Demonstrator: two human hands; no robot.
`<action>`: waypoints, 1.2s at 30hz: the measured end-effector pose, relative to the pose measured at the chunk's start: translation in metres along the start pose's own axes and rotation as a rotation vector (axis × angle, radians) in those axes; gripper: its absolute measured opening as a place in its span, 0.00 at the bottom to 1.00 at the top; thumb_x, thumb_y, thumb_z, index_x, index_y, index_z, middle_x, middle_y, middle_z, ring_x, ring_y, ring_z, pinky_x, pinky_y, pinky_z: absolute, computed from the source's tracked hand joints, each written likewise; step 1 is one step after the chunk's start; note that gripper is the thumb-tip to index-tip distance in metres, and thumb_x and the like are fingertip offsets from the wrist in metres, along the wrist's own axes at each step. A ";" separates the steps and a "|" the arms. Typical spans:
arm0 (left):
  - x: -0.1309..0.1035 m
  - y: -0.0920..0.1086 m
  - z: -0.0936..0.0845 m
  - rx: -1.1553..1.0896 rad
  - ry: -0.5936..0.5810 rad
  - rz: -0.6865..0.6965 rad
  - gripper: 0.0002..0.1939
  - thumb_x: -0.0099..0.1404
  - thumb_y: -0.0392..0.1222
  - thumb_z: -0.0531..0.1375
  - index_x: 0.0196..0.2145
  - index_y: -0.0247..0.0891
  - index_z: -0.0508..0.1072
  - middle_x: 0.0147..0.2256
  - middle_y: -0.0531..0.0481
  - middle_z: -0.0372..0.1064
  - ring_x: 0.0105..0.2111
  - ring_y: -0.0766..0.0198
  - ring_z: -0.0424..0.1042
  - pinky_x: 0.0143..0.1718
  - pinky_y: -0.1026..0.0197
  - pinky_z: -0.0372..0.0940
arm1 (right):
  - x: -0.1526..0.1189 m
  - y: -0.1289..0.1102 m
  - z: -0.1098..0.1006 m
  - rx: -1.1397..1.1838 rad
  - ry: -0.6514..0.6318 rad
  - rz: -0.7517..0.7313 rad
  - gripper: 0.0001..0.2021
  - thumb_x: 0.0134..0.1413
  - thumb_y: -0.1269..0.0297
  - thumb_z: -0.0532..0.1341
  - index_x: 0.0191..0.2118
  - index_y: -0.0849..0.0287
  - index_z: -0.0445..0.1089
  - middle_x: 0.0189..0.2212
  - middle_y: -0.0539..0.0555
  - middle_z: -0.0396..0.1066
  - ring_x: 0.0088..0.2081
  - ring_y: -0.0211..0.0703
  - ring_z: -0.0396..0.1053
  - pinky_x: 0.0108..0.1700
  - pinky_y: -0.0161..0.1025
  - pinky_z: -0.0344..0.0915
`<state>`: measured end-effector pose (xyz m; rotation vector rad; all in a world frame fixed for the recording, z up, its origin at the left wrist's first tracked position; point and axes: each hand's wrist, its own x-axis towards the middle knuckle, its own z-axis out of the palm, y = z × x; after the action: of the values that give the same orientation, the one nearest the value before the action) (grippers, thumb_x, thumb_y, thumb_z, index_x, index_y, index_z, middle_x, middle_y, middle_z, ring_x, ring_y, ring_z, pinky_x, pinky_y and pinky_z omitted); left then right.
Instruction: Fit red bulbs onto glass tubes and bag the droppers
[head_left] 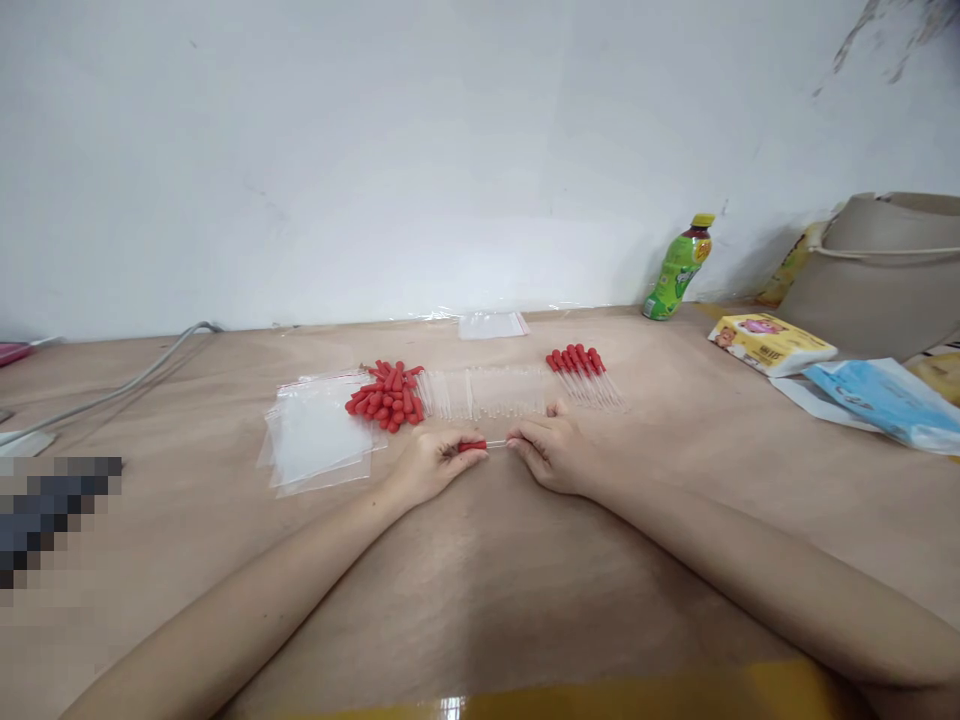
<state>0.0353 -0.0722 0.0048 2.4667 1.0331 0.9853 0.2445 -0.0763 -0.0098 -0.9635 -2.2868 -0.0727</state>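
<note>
My left hand (436, 462) pinches a red rubber dropper bulb (472, 446) between thumb and fingers. Opposite it, my right hand (546, 450) is closed on a thin clear glass dropper tube (496, 444), whose left end meets the bulb. Whether the tube sits inside the bulb I cannot tell. Just beyond my left hand lies a heap of loose red bulbs (386, 397). A row of clear glass tubes (484, 393) is spread beyond both hands. Several droppers with red bulbs (581, 370) lie side by side past my right hand.
Clear zip bags (319, 435) are stacked on the left, with another bag (493, 325) near the wall. A green drink bottle (679, 268), a yellow tissue pack (772, 343), a blue packet (885, 400) and a grey bucket (862, 270) stand or lie right. A grey cable (142, 378) crosses the left side.
</note>
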 end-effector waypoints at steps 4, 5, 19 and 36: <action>-0.001 0.000 0.000 0.021 -0.019 0.022 0.06 0.58 0.40 0.59 0.33 0.39 0.74 0.31 0.52 0.74 0.29 0.67 0.72 0.29 0.66 0.66 | 0.001 0.000 0.002 -0.031 -0.013 -0.029 0.11 0.58 0.67 0.48 0.29 0.60 0.66 0.23 0.50 0.71 0.23 0.34 0.62 0.35 0.39 0.44; -0.002 0.000 0.000 0.023 -0.026 0.020 0.06 0.58 0.41 0.59 0.34 0.39 0.74 0.31 0.52 0.74 0.29 0.66 0.72 0.29 0.66 0.66 | 0.001 -0.001 0.003 -0.034 -0.022 -0.032 0.12 0.58 0.67 0.48 0.29 0.60 0.66 0.23 0.50 0.71 0.23 0.35 0.62 0.35 0.39 0.44; 0.000 -0.007 -0.002 0.018 0.023 -0.036 0.13 0.59 0.41 0.58 0.43 0.38 0.70 0.36 0.48 0.71 0.33 0.64 0.71 0.33 0.63 0.68 | 0.007 0.003 -0.014 -0.160 -0.068 -0.078 0.11 0.57 0.65 0.50 0.34 0.59 0.69 0.29 0.54 0.70 0.32 0.40 0.63 0.39 0.41 0.46; -0.001 -0.010 0.000 0.138 -0.118 0.043 0.11 0.62 0.40 0.53 0.41 0.39 0.72 0.43 0.48 0.70 0.43 0.62 0.68 0.45 0.57 0.64 | 0.025 0.082 -0.023 -0.409 -0.058 0.962 0.19 0.55 0.56 0.47 0.25 0.61 0.68 0.24 0.57 0.67 0.32 0.46 0.65 0.41 0.49 0.46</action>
<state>0.0297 -0.0658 -0.0001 2.6328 1.0460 0.7935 0.2983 -0.0078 0.0076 -2.1900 -1.6515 -0.0997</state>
